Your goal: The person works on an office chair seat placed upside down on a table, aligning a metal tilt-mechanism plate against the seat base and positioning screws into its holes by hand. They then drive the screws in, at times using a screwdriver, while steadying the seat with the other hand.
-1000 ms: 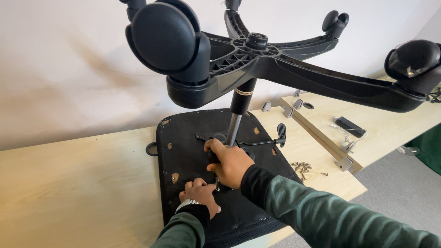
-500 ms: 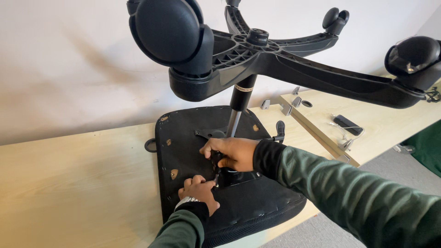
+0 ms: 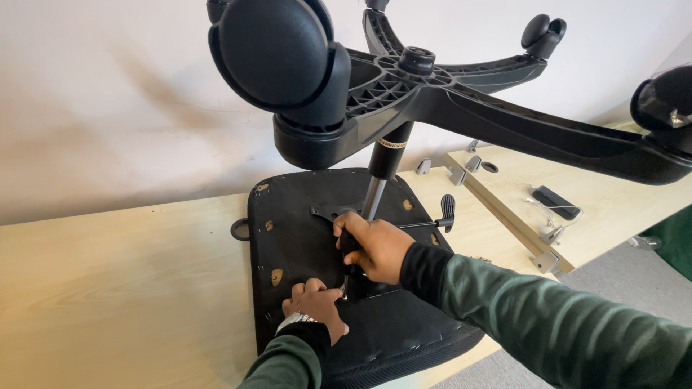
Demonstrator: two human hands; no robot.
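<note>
Head view looks down on an office chair turned upside down on a pale wooden table (image 3: 108, 281): the black seat pan (image 3: 303, 238) lies face down, and the gas column (image 3: 378, 184) rises from the metal mounting plate (image 3: 331, 214) at its middle to the five-armed wheeled base (image 3: 432, 101), which hangs overhead with one large caster (image 3: 270, 50) closest to the camera. The right hand (image 3: 375, 248) is curled shut around the mechanism at the foot of the column, fingers wrapped on it just below the adjustment lever (image 3: 440, 215). The left hand (image 3: 317, 306) is closed, fingertips pinched on something small and metallic at the plate's near edge; it looks like a tool or bolt, but I cannot tell which. The main risk, as I judge it, is top-heaviness: the base stands high on a narrow column, so a hard push or twist at the plate could tip it toward the head or sideways. The seat also overhangs the table's near edge, so pressing down there could rock or slide it off. A small fastener slipping from the pinch could roll away, and fingers close to the plate could be nipped if it shifts. Brackets (image 3: 461, 169) and a small dark device (image 3: 555, 202) lie on the neighbouring board, well apart.
</note>
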